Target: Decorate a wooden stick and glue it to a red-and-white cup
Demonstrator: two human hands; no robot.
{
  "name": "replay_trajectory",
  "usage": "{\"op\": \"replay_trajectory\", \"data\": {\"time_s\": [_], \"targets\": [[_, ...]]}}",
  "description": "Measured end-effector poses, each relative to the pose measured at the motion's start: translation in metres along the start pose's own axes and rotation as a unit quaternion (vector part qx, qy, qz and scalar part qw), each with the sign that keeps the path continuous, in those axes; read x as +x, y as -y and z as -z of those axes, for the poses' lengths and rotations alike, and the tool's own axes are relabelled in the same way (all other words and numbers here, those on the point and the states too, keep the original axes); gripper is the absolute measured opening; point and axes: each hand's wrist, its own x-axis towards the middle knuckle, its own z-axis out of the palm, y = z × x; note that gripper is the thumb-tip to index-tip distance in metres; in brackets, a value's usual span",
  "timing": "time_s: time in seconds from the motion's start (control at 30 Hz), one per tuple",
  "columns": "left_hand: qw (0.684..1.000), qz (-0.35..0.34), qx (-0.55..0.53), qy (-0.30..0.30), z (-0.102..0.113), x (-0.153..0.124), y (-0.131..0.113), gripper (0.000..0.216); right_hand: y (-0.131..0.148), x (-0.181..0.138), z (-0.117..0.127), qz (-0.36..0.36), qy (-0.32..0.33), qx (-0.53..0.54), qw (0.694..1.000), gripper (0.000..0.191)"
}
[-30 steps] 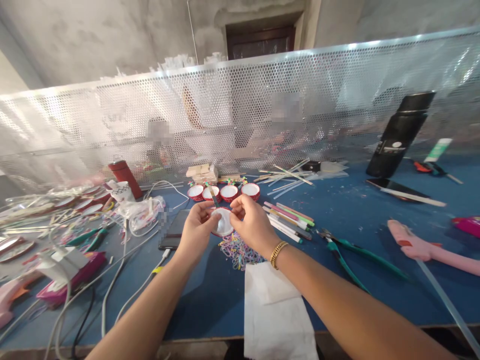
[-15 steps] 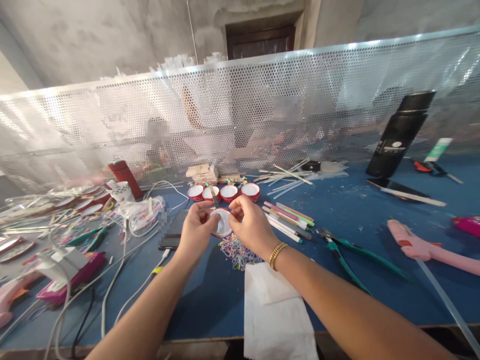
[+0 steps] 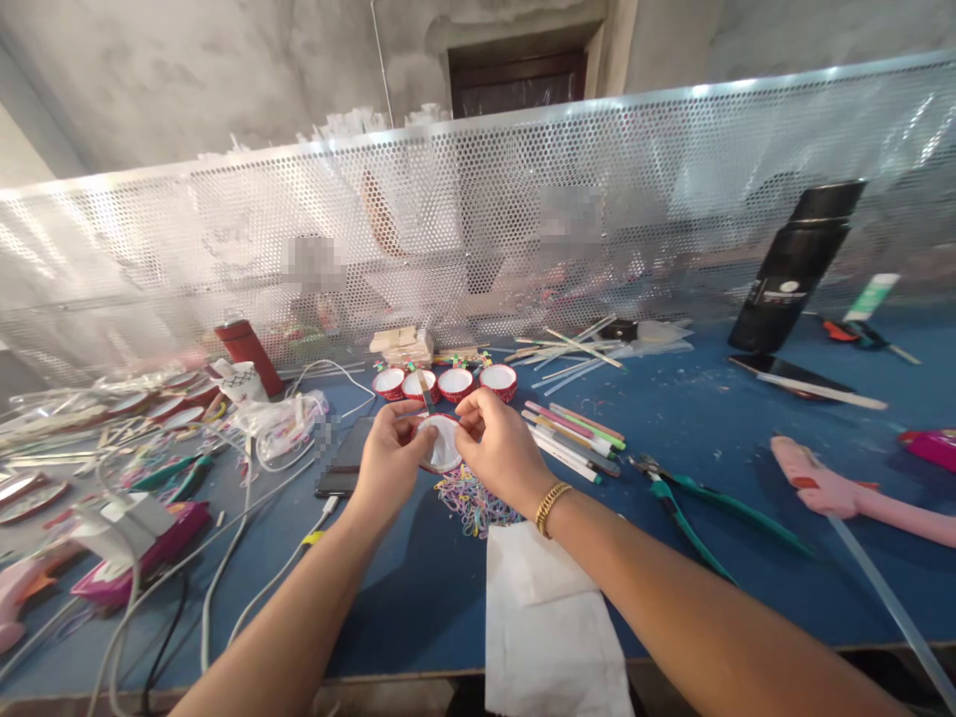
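Both my hands hold a small round drum-like disc (image 3: 442, 443) with a white face and red rim, just above the blue table (image 3: 672, 418). My left hand (image 3: 388, 460) pinches its left edge, fingers curled. My right hand (image 3: 499, 450), with a gold bracelet at the wrist, grips its right edge with thumb and fingers closed. A thin stick (image 3: 425, 390) stands up from the disc's top. Behind the hands lies a row of several similar red-rimmed discs (image 3: 455, 381). A heap of pastel rubber bands (image 3: 472, 500) lies right below my hands.
Coloured sticks (image 3: 572, 430) and green pliers (image 3: 694, 503) lie to the right, with a pink glue gun (image 3: 843, 491) and black bottle (image 3: 796, 264) farther right. A white cloth (image 3: 549, 622) lies near the front edge. Cables (image 3: 224, 553), a phone (image 3: 351, 456) and clutter fill the left. A perforated metal screen (image 3: 478, 229) backs the table.
My hands and the disc have barely shifted; the right fingers have adjusted slightly on the disc's rim.
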Motion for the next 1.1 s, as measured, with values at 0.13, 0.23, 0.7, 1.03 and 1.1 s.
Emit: {"op": "replay_trajectory", "data": {"time_s": [0.13, 0.23, 0.7, 1.03, 1.1], "targets": [[1.0, 0.002, -0.002, -0.004, -0.0004, -0.0002, -0.0001, 0.055, 0.0, 0.0001, 0.0001, -0.002, 0.001, 0.002, 1.0, 0.018], [1.0, 0.006, -0.009, -0.003, -0.0006, 0.0002, 0.0006, 0.055, -0.0002, 0.0001, 0.0002, -0.001, 0.002, 0.004, 1.0, 0.018], [0.997, 0.029, -0.064, -0.019, -0.0022, -0.001, -0.0041, 0.049, -0.0038, 0.0044, 0.0025, 0.0, -0.024, 0.037, 0.999, 0.02], [0.996, 0.054, -0.072, -0.007, -0.0021, -0.0005, -0.0039, 0.048, -0.0039, 0.0046, 0.0032, -0.003, -0.026, 0.043, 0.999, 0.021], [0.996, 0.056, -0.074, -0.006, -0.0021, -0.0006, -0.0045, 0.048, -0.0037, 0.005, 0.0032, -0.003, -0.028, 0.047, 0.998, 0.02]]}}
